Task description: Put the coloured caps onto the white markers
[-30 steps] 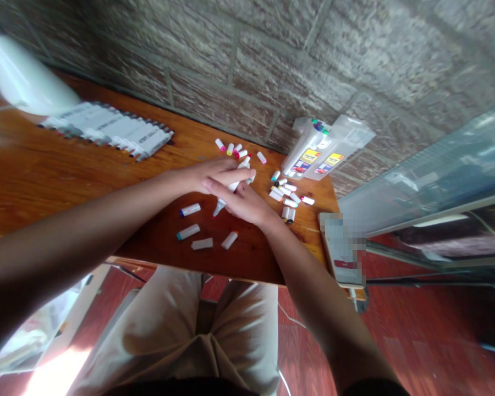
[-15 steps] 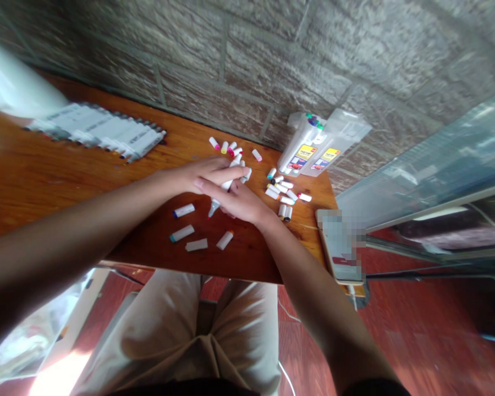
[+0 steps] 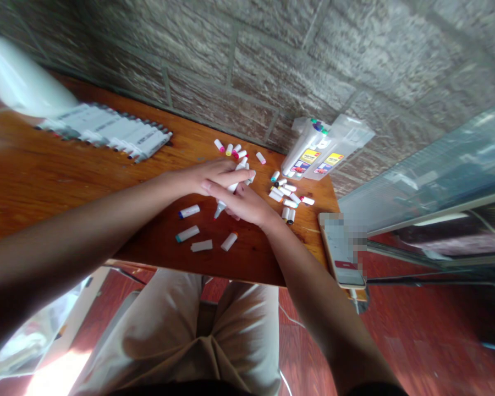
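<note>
Both my hands meet over the middle of a wooden table (image 3: 33,181). My left hand (image 3: 208,175) and my right hand (image 3: 241,203) are closed together on a white marker (image 3: 230,190) whose uncapped tip points down toward the table edge. Loose marker caps lie around them: a pink and yellow group (image 3: 231,148) behind the hands, a cluster (image 3: 286,195) to the right, and several caps (image 3: 196,231) in front on the left.
A row of white markers (image 3: 107,132) lies at the back left. Two clear plastic marker cases (image 3: 325,146) lean against the stone wall at the back right. A phone (image 3: 342,253) rests on the table's right corner. My knees show below the table edge.
The hands stay closed on the same marker in nearly the same place. Only the view has shifted slightly.
</note>
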`<state>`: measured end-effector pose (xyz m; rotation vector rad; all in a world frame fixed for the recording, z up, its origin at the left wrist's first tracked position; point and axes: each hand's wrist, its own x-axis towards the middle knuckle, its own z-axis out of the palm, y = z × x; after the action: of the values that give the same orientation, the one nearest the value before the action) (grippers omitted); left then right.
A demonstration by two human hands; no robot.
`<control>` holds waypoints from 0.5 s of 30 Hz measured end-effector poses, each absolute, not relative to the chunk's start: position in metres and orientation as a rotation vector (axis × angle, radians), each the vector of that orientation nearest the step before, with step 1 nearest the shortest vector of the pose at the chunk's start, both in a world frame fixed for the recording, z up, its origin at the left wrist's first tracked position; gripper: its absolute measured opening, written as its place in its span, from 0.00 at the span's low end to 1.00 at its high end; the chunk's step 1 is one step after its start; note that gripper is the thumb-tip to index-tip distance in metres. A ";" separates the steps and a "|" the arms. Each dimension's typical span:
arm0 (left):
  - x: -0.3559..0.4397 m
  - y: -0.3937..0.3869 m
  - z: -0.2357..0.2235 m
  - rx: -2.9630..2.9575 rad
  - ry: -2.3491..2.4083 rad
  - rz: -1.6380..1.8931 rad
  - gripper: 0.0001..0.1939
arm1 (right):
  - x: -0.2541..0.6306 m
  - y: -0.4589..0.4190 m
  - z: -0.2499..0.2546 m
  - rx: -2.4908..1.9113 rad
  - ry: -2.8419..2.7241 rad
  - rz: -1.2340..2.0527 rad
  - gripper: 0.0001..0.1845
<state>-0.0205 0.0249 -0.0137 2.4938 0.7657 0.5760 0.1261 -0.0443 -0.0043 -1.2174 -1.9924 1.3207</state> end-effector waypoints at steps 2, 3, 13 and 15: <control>-0.021 0.025 -0.013 2.486 0.773 0.576 0.24 | 0.126 -0.044 -0.004 -1.233 -2.002 1.322 0.27; -0.021 0.024 -0.013 2.479 0.773 0.579 0.24 | 0.126 -0.044 -0.004 -1.244 -2.007 1.321 0.28; -0.018 0.022 -0.008 2.394 0.871 0.442 0.27 | 0.134 -0.032 -0.015 -1.220 -2.071 1.392 0.31; -0.020 0.025 -0.011 2.440 0.832 0.477 0.24 | 0.136 -0.030 -0.015 -1.192 -2.068 1.419 0.31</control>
<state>-0.0195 0.0247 -0.0108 2.4402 0.8315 0.4769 0.1356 -0.0297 -0.0145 -1.1919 -2.0679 1.4193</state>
